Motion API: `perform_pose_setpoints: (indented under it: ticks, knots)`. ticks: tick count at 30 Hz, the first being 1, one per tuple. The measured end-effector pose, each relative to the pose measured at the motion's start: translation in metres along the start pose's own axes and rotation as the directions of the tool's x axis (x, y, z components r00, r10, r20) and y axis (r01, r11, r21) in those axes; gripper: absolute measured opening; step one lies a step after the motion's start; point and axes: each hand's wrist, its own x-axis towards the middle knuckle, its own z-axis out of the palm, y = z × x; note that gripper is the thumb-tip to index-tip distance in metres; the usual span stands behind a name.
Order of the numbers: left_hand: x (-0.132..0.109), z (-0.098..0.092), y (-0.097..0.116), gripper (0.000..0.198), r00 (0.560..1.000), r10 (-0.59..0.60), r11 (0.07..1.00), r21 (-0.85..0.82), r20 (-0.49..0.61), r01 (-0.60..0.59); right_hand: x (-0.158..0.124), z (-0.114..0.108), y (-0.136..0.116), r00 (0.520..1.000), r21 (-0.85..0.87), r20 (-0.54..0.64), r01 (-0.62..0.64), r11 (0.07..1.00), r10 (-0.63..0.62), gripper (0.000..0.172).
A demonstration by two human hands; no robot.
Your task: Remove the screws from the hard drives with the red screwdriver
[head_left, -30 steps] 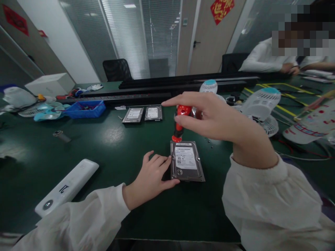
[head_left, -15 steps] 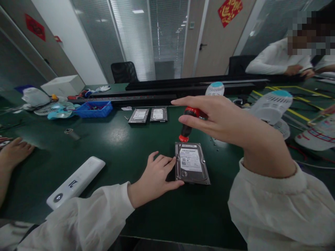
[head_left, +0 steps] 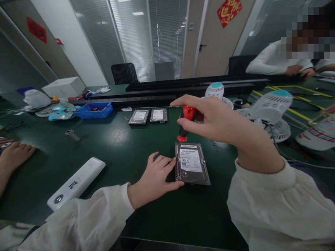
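A silver hard drive (head_left: 192, 164) with a white label lies flat on the green table (head_left: 117, 146) in front of me. My left hand (head_left: 157, 174) rests flat beside it, fingers spread and touching its left edge. My right hand (head_left: 217, 118) is closed round the handle of a red and black screwdriver (head_left: 184, 123), held upright with the index finger stretched out. The screwdriver's thin shaft points down at the drive's left edge, near its top corner.
Two more hard drives (head_left: 148, 115) lie further back, next to a blue tray (head_left: 95, 109). A white device (head_left: 77, 183) marked 21 lies at the left, another person's hand (head_left: 14, 155) beyond it. White fans (head_left: 272, 108) stand at the right. A seated person (head_left: 282, 59) works at the far right.
The view shifted, bringing another person's hand into sight at the left. My right hand turned the screwdriver slightly and stood it more upright over the drive. My left hand stayed put.
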Motion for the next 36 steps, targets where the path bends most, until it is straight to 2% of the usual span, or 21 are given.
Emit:
perform_pose_setpoints:
  ticks: [4,8,10,13,15,19,22,25,27,31,34,36]
  knots:
    - [0.0,0.002,-0.001,0.07,1.0,0.006,1.0,0.009,-0.011,-0.006,0.0,-0.002,0.0,0.998,0.095,-0.005,0.068,0.993,-0.068,0.048]
    - [0.0,0.003,-0.002,0.071,1.0,0.008,1.0,0.005,-0.007,-0.008,-0.001,-0.004,0.001,0.997,0.002,-0.072,-0.025,1.0,0.025,0.047]
    - [0.0,0.002,-0.002,0.072,1.0,0.006,1.0,0.002,0.001,-0.006,-0.001,-0.005,0.001,0.998,0.014,-0.062,-0.028,1.0,0.029,0.045]
    - [0.0,0.001,-0.001,0.071,1.0,0.002,1.0,0.002,0.004,-0.002,-0.002,-0.003,-0.001,1.0,0.05,-0.008,0.016,0.999,-0.015,0.056]
    - [0.0,0.001,-0.001,0.07,1.0,-0.003,1.0,0.006,0.006,0.003,-0.002,0.0,-0.001,1.0,0.007,-0.003,0.016,1.0,-0.016,0.057]
    - [0.0,0.001,0.0,0.071,1.0,-0.008,1.0,0.011,0.02,0.008,-0.001,0.005,-0.001,0.997,-0.159,-0.045,-0.074,0.984,0.068,0.06]
    - [0.0,0.001,0.0,0.072,1.0,-0.006,1.0,0.007,0.031,0.006,-0.001,0.005,0.0,0.997,-0.055,-0.012,-0.071,0.996,0.07,0.062]
    - [0.0,0.001,0.0,0.072,0.999,-0.009,1.0,0.009,0.035,0.008,-0.001,0.002,0.001,0.999,0.114,0.039,0.008,0.993,-0.013,0.06]
    - [0.0,0.0,0.0,0.072,0.999,-0.012,1.0,0.013,0.029,0.012,-0.001,0.002,0.0,0.999,0.096,0.024,0.031,0.995,-0.034,0.051]
    - [0.001,0.0,0.001,0.072,0.999,-0.015,1.0,0.004,0.028,0.015,-0.001,0.0,-0.002,0.994,-0.076,-0.025,-0.103,0.992,0.102,0.046]
    - [0.001,0.0,0.0,0.071,1.0,-0.013,1.0,-0.003,0.021,0.013,-0.002,-0.004,-0.004,0.996,-0.033,0.032,-0.084,0.996,0.085,0.041]
    - [0.0,0.0,0.0,0.071,1.0,-0.01,1.0,-0.002,0.013,0.01,-0.003,-0.006,-0.004,0.998,0.008,0.052,-0.044,0.999,0.044,0.045]
